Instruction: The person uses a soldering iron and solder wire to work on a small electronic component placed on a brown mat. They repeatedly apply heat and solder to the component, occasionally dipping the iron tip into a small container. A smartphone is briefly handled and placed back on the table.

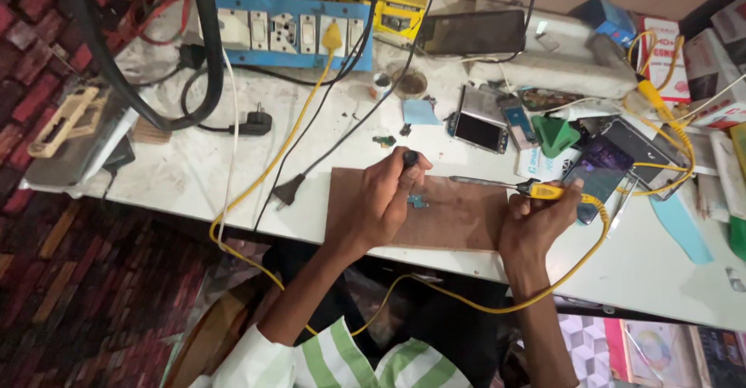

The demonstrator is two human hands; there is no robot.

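My left hand (378,201) is curled tight around a small black-handled tool (409,159), its rounded cap poking out above my knuckles and its tip pointing down at a tiny green circuit piece (419,200) just beside my fingertips. My right hand (535,225) is closed around the yellow grip of a soldering iron (509,185); its thin metal shaft runs out leftward from my fingers toward the green piece, and the tip stops a little short of it. A smooth yellow cord (590,240) leaves the back of that grip, loops under my right wrist and trails below both forearms.

Both hands rest on a flat brown board (458,221), dull and fibrous, with straight edges. Its near edge lies close to the front edge of the white worktable (186,178), so my wrists hang over the lip. Between my hands the board is bare. Beyond my left knuckles the scuffed tabletop is open apart from a black plug (286,192) and its lead. Beyond my right hand it is crowded: glossy dark phones (598,172), a green wedge-shaped piece (556,134) and loose cables sit close. Farther back lies a blue socket strip (287,32).
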